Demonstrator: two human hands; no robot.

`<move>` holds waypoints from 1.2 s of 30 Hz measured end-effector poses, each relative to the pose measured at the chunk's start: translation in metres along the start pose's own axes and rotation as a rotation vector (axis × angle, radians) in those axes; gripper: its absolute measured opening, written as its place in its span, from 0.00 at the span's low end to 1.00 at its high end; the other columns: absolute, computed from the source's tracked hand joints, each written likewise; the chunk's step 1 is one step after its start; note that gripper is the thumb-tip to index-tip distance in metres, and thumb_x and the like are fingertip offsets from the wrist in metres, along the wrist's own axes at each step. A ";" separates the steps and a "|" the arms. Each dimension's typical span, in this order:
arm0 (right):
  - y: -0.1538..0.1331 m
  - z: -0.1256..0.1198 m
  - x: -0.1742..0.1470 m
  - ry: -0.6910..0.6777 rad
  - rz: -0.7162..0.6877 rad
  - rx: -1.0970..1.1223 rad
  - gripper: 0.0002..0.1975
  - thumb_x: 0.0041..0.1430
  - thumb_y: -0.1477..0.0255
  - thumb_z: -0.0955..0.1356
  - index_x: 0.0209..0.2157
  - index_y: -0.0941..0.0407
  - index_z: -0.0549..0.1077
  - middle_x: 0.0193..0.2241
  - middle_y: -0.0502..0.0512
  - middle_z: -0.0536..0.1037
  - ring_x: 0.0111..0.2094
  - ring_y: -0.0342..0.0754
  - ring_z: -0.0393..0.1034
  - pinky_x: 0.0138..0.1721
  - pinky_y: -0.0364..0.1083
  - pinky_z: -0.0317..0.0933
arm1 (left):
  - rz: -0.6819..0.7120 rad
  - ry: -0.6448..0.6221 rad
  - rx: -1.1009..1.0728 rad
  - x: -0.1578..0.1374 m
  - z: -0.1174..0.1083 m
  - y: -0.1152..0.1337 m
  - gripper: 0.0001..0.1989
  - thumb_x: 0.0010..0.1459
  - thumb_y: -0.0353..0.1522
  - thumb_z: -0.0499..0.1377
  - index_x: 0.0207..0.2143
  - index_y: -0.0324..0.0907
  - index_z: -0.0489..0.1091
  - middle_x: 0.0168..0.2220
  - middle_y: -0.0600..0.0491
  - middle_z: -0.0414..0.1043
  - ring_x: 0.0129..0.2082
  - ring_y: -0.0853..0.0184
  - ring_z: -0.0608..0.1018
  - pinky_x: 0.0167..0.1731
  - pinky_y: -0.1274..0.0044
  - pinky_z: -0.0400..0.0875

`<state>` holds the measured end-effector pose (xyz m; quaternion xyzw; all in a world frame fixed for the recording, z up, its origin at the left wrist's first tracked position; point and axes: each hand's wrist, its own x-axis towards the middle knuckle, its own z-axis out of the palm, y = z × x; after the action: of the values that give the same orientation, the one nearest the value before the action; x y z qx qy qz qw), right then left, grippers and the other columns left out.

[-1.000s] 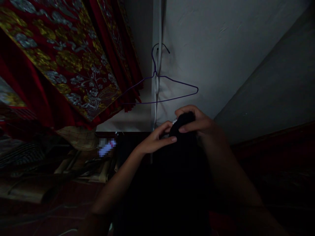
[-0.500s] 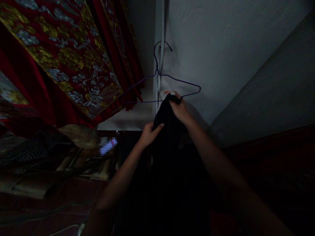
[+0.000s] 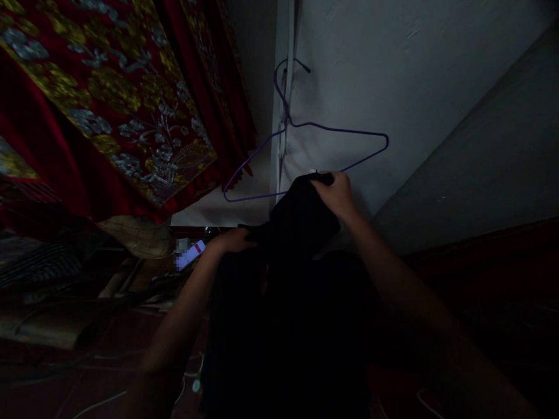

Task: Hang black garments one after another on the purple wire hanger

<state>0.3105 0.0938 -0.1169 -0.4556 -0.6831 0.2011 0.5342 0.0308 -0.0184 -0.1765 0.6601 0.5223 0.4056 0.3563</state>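
Observation:
A purple wire clothes hanger [image 3: 323, 126] hangs against the wall, tilted with its right end higher. In front of its lower bar a black garment [image 3: 301, 215] is held up; its exact kind is lost in the dark. My right hand [image 3: 338, 192] pinches the garment's top edge near the hanger bar, where a small white tag [image 3: 313, 171] shows. Lower and to the left, my left hand [image 3: 236, 240] is closed on another edge of the cloth. The garment covers the middle of the hanger's bottom bar.
Red cloth with gold and silver embroidery [image 3: 113, 105] hangs at upper left. A white pipe or cord [image 3: 290, 35] runs down the wall [image 3: 414, 87]. Below the cloth are a woven basket [image 3: 140, 235] and a pale box [image 3: 192, 254]. Cords lie on the red floor [image 3: 100, 378].
My left hand has moved left and slightly down, spreading the black cloth. My right hand has shifted a little right. The hanger has tilted, its right end rising and its left end dropping.

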 end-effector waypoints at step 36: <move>-0.033 -0.071 0.003 0.118 -0.043 -0.107 0.11 0.55 0.71 0.72 0.40 0.59 0.78 0.35 0.57 0.79 0.39 0.55 0.75 0.43 0.53 0.69 | 0.648 0.450 0.721 0.045 -0.112 0.112 0.14 0.65 0.31 0.54 0.49 0.48 0.75 0.48 0.49 0.76 0.51 0.57 0.77 0.55 0.64 0.71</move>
<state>0.3620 0.0640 -0.0651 -0.4796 -0.6699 0.1257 0.5526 -0.0203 0.0082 -0.0226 0.7649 0.4614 0.4212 -0.1572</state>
